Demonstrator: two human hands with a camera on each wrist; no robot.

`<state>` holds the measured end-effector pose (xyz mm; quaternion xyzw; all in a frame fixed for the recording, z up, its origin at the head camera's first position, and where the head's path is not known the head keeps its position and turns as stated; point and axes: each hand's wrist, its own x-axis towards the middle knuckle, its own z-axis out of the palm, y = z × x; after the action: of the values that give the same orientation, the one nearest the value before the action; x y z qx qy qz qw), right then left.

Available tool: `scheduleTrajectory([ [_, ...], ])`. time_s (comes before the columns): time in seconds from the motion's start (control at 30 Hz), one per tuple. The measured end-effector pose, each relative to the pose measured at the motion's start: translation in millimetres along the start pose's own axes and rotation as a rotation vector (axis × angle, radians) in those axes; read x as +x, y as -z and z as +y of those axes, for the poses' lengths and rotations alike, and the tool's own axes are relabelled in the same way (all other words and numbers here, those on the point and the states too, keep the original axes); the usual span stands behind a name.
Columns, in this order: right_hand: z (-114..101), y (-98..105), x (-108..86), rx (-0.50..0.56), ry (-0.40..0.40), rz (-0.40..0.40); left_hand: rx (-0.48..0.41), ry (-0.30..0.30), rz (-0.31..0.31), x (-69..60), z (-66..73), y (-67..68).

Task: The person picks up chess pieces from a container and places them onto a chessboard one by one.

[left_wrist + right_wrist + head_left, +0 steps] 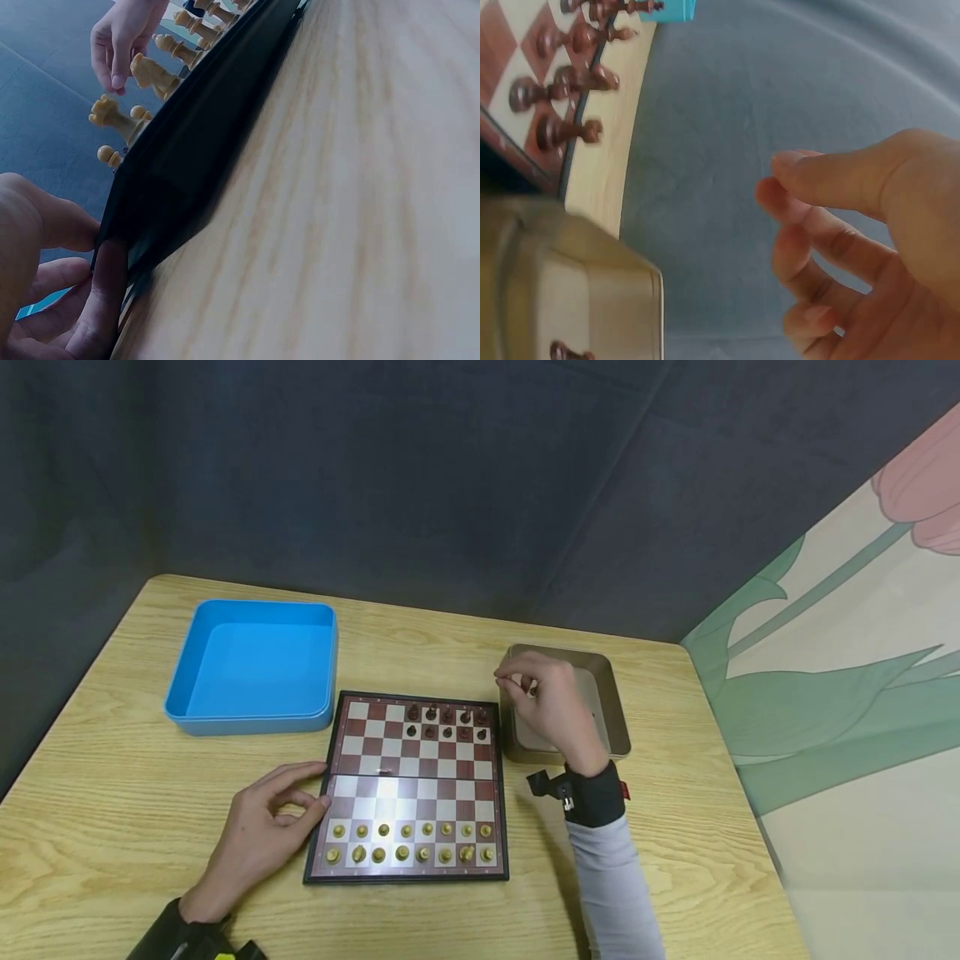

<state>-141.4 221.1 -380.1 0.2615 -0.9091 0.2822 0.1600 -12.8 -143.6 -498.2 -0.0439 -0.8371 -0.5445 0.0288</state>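
Note:
A folding chessboard point(378, 789) lies on the table, with yellowish pieces point(402, 853) in two rows at the near side and dark brown pieces point(447, 716) at the far right. My left hand point(262, 827) touches the board's left edge with thumb and forefinger, which are spread apart along it. Over the tan box point(618, 718) beside the board hovers my right hand point(547, 693). Its thumb and forefinger come close together, and no piece shows between them in the right wrist view. A dark chess piece point(570, 351) lies inside the box.
A blue tray point(255, 668) stands at the back left of the wooden table point(97, 777). Dark cloth point(412, 485) hangs behind the table. To the right is a panel point(847, 735) with painted flowers.

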Motion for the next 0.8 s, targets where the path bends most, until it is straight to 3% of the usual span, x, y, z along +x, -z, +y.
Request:
scheduleTrajectory([
  [0.4,22,23,-6.2,-0.042,-0.094,0.127,-0.004,0.008,-0.007,1.0,2.0,0.6],
  [0.67,39,27,-12.1,-0.091,-0.189,0.105,0.009,0.008,-0.004,0.2,1.9,1.0],
  [0.8,49,29,-15.0,-0.121,-0.253,0.033,0.011,0.004,0.001,-0.3,2.5,0.8],
])
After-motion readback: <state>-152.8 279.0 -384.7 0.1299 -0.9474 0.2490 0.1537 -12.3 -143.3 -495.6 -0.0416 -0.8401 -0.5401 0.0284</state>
